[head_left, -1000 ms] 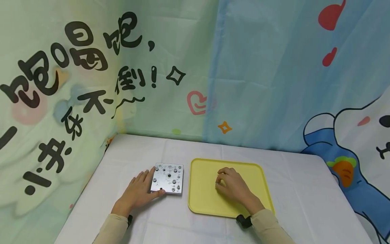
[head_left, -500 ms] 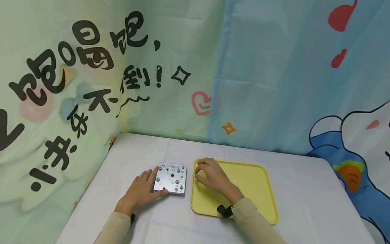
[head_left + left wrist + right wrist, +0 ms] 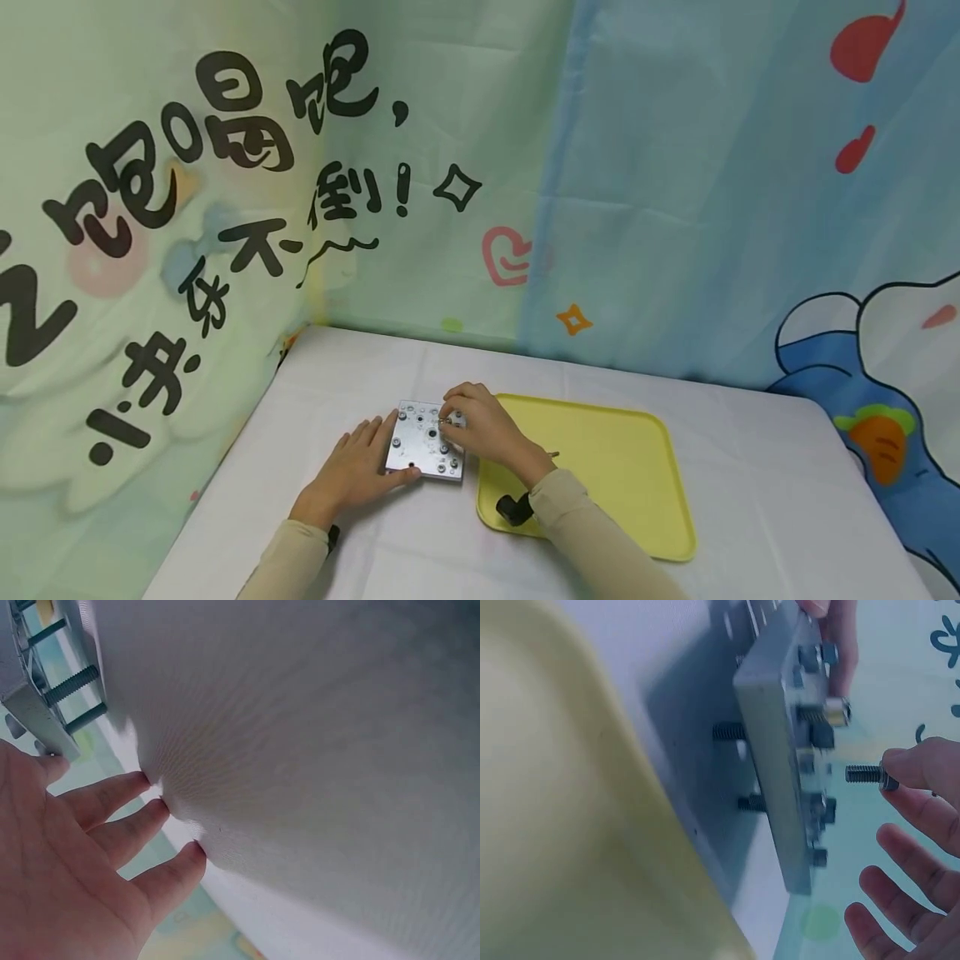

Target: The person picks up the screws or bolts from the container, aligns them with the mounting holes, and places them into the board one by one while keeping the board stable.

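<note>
A square metal plate (image 3: 415,446) with several screws standing in its holes lies on the white table. My left hand (image 3: 352,471) steadies it, fingers extended along its left side and thumb at the near edge. In the left wrist view, the fingertips (image 3: 187,859) press on the tablecloth, and threaded shanks (image 3: 71,686) stick out below the plate. My right hand (image 3: 483,427) is over the plate's right part. Thumb and forefinger pinch a screw (image 3: 864,774) by its head; in the right wrist view its thread points at the plate's upper face, a gap apart.
A yellow tray (image 3: 622,492) lies just right of the plate, partly under the right forearm. One small screw-like piece (image 3: 554,454) shows on it beside the wrist. A printed cloth backdrop (image 3: 637,208) rises behind the table's far edge (image 3: 600,372).
My right hand has moved left from above the tray to above the plate, carrying the screw. The left hand stays at the plate. The view has shifted slightly.
</note>
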Tool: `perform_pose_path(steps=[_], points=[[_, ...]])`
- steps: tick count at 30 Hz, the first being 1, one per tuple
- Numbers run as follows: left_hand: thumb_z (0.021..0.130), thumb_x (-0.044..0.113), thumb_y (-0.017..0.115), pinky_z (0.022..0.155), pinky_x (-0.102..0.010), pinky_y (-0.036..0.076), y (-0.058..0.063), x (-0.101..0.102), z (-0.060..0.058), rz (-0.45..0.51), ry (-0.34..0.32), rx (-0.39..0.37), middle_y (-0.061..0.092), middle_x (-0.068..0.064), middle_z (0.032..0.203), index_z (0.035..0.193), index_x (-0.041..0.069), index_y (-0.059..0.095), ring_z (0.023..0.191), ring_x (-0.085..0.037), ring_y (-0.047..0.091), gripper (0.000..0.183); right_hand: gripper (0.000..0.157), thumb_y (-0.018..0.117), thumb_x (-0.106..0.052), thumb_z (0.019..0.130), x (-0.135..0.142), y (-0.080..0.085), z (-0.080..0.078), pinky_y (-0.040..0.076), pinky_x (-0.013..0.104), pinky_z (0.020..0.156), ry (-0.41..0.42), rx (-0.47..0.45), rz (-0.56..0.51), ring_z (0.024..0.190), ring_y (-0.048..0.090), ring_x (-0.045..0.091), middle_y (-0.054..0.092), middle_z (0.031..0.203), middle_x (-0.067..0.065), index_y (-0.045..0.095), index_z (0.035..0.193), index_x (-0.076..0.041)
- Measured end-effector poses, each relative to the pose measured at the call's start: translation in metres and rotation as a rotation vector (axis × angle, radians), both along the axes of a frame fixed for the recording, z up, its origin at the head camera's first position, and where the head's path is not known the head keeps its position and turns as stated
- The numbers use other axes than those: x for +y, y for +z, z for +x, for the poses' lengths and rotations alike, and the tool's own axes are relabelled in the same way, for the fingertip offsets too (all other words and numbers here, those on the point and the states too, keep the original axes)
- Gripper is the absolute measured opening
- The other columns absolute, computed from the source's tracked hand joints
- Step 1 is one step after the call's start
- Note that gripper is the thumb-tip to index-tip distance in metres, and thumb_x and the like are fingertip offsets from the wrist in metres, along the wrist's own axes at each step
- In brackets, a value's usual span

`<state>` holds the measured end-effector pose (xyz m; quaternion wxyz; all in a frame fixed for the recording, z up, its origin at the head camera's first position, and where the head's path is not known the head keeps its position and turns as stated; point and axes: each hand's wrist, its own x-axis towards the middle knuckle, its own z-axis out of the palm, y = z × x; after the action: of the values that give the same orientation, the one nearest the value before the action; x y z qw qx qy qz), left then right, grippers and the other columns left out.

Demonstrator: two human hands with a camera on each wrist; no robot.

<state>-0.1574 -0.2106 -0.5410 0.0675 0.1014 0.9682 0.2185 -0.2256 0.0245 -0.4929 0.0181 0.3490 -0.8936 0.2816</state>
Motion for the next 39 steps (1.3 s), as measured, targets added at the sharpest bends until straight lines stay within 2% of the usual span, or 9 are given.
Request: perform_pose_path(steps=[6, 18, 25, 32, 39], points=[[0.085, 0.081, 0.049, 0.115, -0.059, 0.022, 0.000, 0.003, -0.001, -0.025, -0.006, -0.010, 0.033, -0.022, 0.157, 0.162, 0.015, 0.018, 0.145, -0.040, 0.028, 0.106, 0.006, 0.073, -0.019, 0.092, -0.005, -0.003, 0.000, 0.045, 0.047, 0.097, 0.009, -0.028, 0.012, 0.113, 0.054, 0.029, 0.062, 0.121, 0.009, 0.074, 0.096, -0.015], [0.087, 0.079, 0.050, 0.114, -0.061, 0.025, 0.005, 0.007, -0.001, -0.018, -0.032, 0.011, 0.035, -0.023, 0.155, 0.161, 0.012, 0.019, 0.143, -0.042, 0.031, 0.105, 0.006, 0.071, -0.021, 0.093, -0.006, -0.009, -0.002, 0.044, 0.047, 0.099, 0.000, -0.047, 0.039, 0.114, 0.054, 0.029, 0.062, 0.120, 0.008, 0.074, 0.095, -0.017], [0.086, 0.078, 0.051, 0.114, -0.060, 0.025, 0.004, 0.008, 0.000, -0.015, -0.030, 0.012, 0.036, -0.023, 0.155, 0.161, 0.012, 0.020, 0.143, -0.042, 0.031, 0.105, 0.007, 0.071, -0.020, 0.092, 0.000, -0.006, 0.002, 0.045, 0.047, 0.098, -0.013, -0.019, 0.042, 0.114, 0.055, 0.030, 0.063, 0.120, 0.008, 0.074, 0.097, -0.015], [0.087, 0.077, 0.052, 0.115, -0.059, 0.024, 0.007, 0.007, 0.002, -0.010, -0.023, 0.012, 0.036, -0.025, 0.154, 0.160, 0.009, 0.020, 0.143, -0.042, 0.031, 0.105, 0.006, 0.074, -0.015, 0.091, 0.031, 0.004, 0.004, 0.044, 0.046, 0.099, -0.050, 0.030, 0.029, 0.113, 0.055, 0.031, 0.063, 0.120, 0.010, 0.074, 0.096, -0.012], [0.086, 0.077, 0.054, 0.115, -0.059, 0.023, 0.004, 0.002, 0.003, -0.014, -0.007, 0.004, 0.035, -0.024, 0.155, 0.161, 0.009, 0.020, 0.144, -0.042, 0.030, 0.106, 0.009, 0.077, -0.011, 0.088, 0.080, -0.003, 0.008, 0.046, 0.048, 0.094, -0.103, 0.070, 0.033, 0.109, 0.055, 0.033, 0.063, 0.117, 0.011, 0.073, 0.097, -0.009]])
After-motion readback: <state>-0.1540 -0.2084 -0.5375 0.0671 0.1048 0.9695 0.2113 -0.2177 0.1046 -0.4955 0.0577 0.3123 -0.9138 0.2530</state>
